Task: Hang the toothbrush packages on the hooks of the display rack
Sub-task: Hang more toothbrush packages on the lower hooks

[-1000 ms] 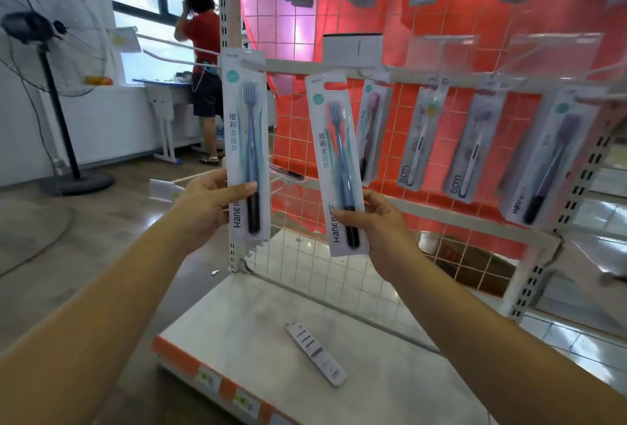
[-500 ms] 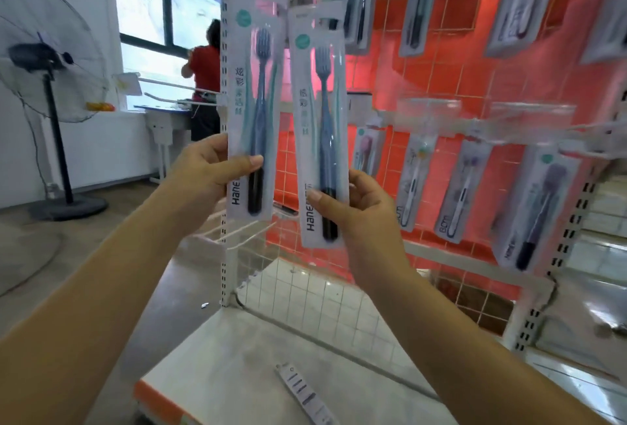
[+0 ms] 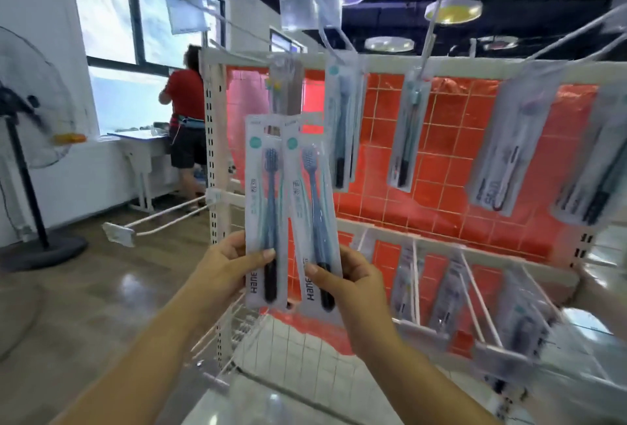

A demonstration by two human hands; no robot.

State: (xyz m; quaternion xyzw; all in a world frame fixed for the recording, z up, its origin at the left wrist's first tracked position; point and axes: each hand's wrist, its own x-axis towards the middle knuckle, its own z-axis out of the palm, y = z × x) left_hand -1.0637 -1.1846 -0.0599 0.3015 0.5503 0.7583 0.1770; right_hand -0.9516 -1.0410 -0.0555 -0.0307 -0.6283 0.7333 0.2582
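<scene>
The display rack [image 3: 390, 63] fills the right of the frame, its top hooks [image 3: 327, 39] jutting toward the viewer. Two overlapping packages, low centre, could snag each other, and a hanging hole could miss its hook. The left hand [image 3: 225, 263] pinches the left package [image 3: 264, 207]; the right hand [image 3: 353, 275] pinches the right package [image 3: 314, 217], both arms raised.

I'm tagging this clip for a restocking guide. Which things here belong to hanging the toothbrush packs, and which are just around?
Job:
- left hand gripping left package
- right hand gripping right package
- display rack with its hooks
- hung packages

Just around:
- standing fan
- desk
- person in red
</scene>
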